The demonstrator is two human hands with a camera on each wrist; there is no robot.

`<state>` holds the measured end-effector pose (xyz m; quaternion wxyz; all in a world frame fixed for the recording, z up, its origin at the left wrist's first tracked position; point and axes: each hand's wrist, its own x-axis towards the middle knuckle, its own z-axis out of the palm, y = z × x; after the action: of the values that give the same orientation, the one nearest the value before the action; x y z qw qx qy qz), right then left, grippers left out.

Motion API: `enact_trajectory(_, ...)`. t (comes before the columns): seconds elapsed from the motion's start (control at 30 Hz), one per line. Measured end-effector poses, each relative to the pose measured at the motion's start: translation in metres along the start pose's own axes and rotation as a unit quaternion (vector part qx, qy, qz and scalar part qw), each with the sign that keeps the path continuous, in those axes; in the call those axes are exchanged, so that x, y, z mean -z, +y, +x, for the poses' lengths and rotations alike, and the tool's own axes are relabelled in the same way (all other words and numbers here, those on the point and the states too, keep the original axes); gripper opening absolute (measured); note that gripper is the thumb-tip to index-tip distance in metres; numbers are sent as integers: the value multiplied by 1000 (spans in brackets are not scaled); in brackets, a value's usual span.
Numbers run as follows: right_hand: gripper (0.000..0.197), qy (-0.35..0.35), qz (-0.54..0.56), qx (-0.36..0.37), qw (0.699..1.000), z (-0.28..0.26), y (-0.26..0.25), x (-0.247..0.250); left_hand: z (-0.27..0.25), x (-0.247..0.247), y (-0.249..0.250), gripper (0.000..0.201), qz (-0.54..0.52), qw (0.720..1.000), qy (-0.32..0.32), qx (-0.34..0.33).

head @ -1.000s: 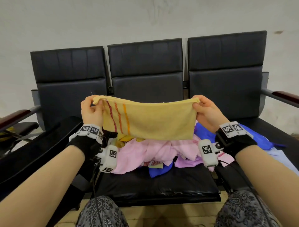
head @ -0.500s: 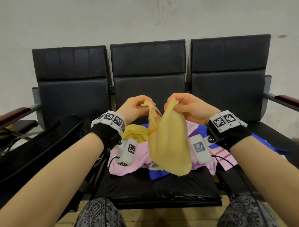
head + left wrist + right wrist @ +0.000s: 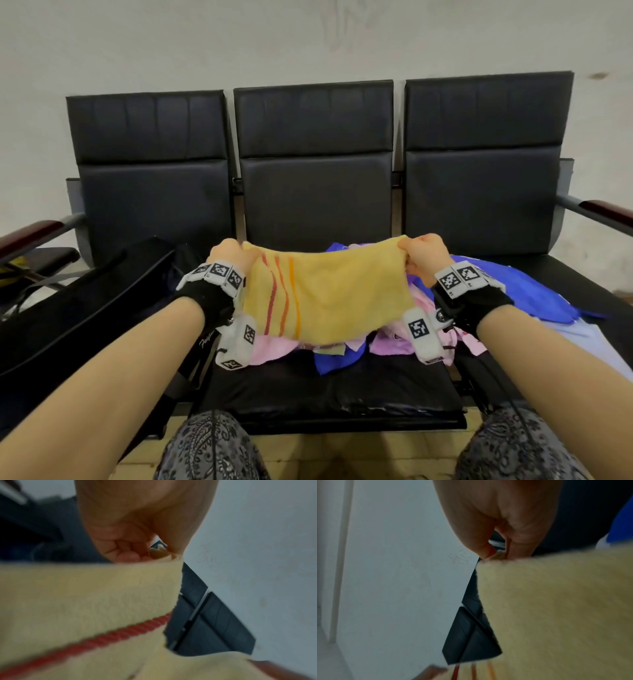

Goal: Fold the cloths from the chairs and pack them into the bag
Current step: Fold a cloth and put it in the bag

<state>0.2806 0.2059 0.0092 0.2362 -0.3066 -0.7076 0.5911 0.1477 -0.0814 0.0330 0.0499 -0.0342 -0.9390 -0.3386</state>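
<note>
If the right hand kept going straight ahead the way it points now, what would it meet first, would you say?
Probably the middle chair's backrest; the right hand, gripping the yellow cloth, points toward it, though depth is unclear.

Both bare forearms reach forward side by side, each wrist wrapped in a black band with white marker blocks. The left hand point(image 3: 230, 254) is curled, its fingers point(image 3: 126, 555) and thumb pinching one top corner of the yellow cloth point(image 3: 329, 294). The right hand point(image 3: 424, 255) is curled likewise, pinching the opposite corner between thumb and fingers point(image 3: 483, 549). The hands are held well apart at the same height, knuckles up.
</note>
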Motion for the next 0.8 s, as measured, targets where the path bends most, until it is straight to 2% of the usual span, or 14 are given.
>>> enact_trajectory(0.07,18,-19,13,-21,1000,-15,-8,-14,-4,-6,5,35,-93,994,-59,28)
enact_trajectory(0.13,16,-39,43,-26,998,-25,-14,-25,-13,-7,15,46,-212,967,-125,61)
enact_trajectory(0.2,21,-50,63,-11,997,-32,-20,-33,-23,-9,29,42,-274,947,-153,69)
enact_trajectory(0.3,33,-81,62,34,994,-49,-32,-43,-37,-16,48,27,-367,910,-193,28)
enact_trajectory(0.37,21,-102,40,90,990,-60,-40,-48,-51,-21,59,18,-398,893,-212,-13)
enact_trajectory(0.47,23,-90,-39,179,979,-72,-47,-52,-61,-28,67,30,-374,907,-179,-70)
enact_trajectory(0.57,21,-73,-97,224,967,-75,-49,-52,-68,-31,70,31,-377,906,-166,-94)
enact_trajectory(0.7,20,-80,-128,247,957,-75,-47,-49,-75,-29,69,23,-367,904,-169,-142)
enact_trajectory(0.8,24,-95,-121,251,955,-75,-45,-49,-77,-27,69,32,-346,908,-170,-164)
